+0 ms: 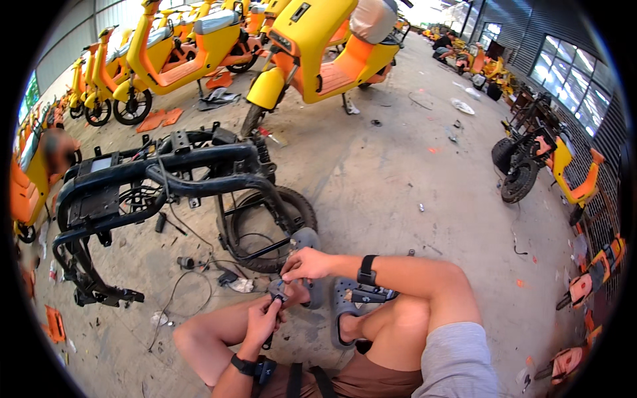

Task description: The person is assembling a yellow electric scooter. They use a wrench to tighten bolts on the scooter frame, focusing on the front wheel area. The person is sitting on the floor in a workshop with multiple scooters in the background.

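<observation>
While our left hand (263,320) grips a small dark part (280,298) over our left leg (207,337) and our right hand (309,264) pinches beside it, on what we cannot tell, we judge the part light and stiff, best held around its body.

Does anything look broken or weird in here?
Yes: the black scooter frame on the left looks stripped, with no yellow body panels like those on the yellow scooter behind it. Flat orange pieces also lie loose on the floor beyond it, as if dropped there. I can't tell whether anything is broken.
</observation>
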`<action>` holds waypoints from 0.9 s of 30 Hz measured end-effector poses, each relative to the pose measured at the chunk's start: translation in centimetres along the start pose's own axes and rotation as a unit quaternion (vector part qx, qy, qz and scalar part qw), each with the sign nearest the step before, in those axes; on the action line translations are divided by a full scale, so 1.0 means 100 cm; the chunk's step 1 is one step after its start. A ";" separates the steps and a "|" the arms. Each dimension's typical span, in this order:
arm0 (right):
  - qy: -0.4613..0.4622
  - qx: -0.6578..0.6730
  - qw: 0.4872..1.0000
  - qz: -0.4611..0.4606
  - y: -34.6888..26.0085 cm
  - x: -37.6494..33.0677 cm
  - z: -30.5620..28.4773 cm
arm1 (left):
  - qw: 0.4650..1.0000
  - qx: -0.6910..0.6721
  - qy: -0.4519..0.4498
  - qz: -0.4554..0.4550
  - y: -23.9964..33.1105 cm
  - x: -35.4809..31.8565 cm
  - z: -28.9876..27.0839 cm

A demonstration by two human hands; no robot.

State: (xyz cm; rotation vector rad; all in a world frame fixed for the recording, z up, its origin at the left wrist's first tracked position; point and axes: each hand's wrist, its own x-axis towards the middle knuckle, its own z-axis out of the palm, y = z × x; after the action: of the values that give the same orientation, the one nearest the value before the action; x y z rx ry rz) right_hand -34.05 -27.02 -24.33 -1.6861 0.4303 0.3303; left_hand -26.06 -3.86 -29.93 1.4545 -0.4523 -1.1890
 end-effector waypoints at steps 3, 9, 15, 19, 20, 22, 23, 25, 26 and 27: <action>-0.011 0.004 1.000 -0.006 -0.003 -0.003 -0.003 | 1.000 0.010 -0.008 0.004 0.006 -0.001 0.002; -0.011 -0.018 1.000 -0.010 0.003 0.000 -0.002 | 1.000 0.030 0.001 -0.006 0.006 -0.001 0.003; -0.004 -0.024 1.000 -0.010 0.005 -0.001 -0.002 | 1.000 0.012 0.004 -0.014 0.006 -0.002 0.004; -0.005 -0.027 1.000 -0.011 0.003 -0.002 -0.001 | 1.000 0.012 0.004 -0.006 0.007 -0.003 0.005; -0.006 -0.028 1.000 -0.014 0.003 -0.002 -0.001 | 1.000 0.010 0.003 -0.003 0.007 -0.003 0.005; -0.009 -0.019 1.000 -0.008 0.003 -0.002 -0.001 | 1.000 0.012 -0.001 -0.001 0.006 -0.002 0.004; -0.010 -0.015 1.000 -0.005 0.004 -0.001 -0.001 | 1.000 0.016 -0.003 -0.001 0.006 -0.002 0.004; -0.007 -0.027 1.000 -0.008 0.006 0.000 0.000 | 1.000 0.024 -0.005 -0.001 0.006 -0.002 0.003; -0.005 -0.033 0.999 -0.009 0.007 0.000 0.000 | 1.000 0.029 -0.004 0.000 0.007 -0.002 0.004; -0.004 -0.032 0.999 -0.012 0.008 0.001 0.001 | 0.999 0.033 -0.004 0.000 0.007 -0.002 0.004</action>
State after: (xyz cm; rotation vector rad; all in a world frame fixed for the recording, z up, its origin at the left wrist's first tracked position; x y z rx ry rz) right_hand -34.33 -27.07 -25.05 -1.7500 0.3976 0.3365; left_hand -26.26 -4.08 -29.10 1.5064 -0.5004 -1.1895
